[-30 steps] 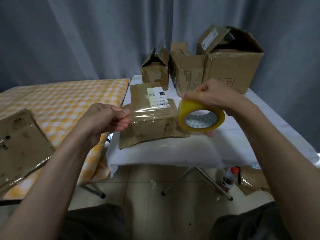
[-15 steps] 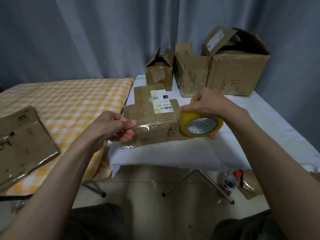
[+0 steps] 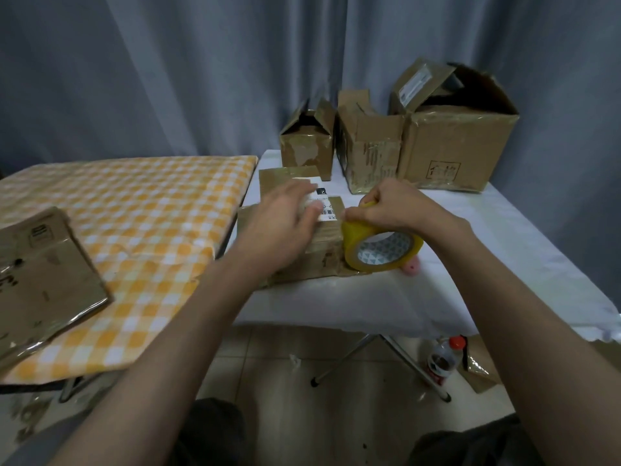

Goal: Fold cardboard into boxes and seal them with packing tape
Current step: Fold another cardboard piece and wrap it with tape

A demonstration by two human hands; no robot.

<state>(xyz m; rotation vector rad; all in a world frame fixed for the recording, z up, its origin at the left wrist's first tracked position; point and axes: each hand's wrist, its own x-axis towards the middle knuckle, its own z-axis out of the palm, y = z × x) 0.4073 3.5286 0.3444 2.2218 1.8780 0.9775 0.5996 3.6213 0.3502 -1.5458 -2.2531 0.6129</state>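
Head view: left hand (image 3: 285, 227) lies flat with fingers straight on top of the cardboard box (image 3: 322, 257) on the white table (image 3: 504, 250); right hand (image 3: 386, 206) grips the tape roll (image 3: 383, 252) touching the box's right edge. Risk: the strip wrinkling or sticking off the seam if the roll twists. The box could also slide if the flat hand eases off.

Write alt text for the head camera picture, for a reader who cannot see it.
A person's left hand presses flat on a small cardboard box on a white-covered table, while the right hand grips a yellow roll of packing tape beside it. Three open boxes stand behind.
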